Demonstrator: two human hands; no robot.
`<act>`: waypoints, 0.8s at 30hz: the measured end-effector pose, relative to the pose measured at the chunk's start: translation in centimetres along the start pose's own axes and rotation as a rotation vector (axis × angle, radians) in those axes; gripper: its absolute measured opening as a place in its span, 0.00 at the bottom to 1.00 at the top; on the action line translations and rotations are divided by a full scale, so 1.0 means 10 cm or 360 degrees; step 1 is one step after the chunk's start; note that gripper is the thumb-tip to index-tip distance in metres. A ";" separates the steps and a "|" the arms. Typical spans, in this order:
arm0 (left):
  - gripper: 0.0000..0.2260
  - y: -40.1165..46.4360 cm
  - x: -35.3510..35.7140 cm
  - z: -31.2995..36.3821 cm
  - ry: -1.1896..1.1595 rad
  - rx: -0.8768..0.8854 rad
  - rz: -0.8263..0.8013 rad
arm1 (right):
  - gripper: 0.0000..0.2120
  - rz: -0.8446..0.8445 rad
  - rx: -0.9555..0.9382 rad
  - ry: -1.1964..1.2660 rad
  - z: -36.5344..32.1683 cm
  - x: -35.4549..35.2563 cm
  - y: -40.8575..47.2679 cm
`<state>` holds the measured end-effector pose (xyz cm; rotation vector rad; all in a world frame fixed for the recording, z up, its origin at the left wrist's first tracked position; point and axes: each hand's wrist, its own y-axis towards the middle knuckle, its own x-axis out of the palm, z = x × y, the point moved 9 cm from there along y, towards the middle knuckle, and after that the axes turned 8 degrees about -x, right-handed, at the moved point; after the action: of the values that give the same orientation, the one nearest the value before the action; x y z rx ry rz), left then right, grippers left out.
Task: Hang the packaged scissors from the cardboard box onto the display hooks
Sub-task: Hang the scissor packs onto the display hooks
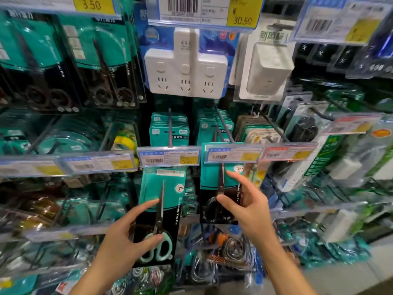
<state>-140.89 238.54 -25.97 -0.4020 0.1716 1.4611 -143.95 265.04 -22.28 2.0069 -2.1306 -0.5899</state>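
Presently we hang: left hand (122, 235) pinches mint-handled scissors pack (158, 213), right hand (244, 209) released; next, threading the hook (169, 128).

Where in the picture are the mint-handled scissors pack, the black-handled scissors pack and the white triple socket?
Mint-handled scissors pack (158, 211): head view, on the blade at the middle of the pack.
Black-handled scissors pack (212, 206): head view, on the black handle loop.
White triple socket (185, 75): head view, on the middle switch section.
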 end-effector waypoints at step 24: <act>0.31 0.01 0.19 0.24 0.0131 0.0094 -0.0071 | 0.25 0.0013 -0.0033 0.0001 0.01 -0.15 -0.01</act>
<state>-141.04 241.18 -24.40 -0.4159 0.2695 1.3934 -143.78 266.56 -22.14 1.9864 -2.1225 -0.6079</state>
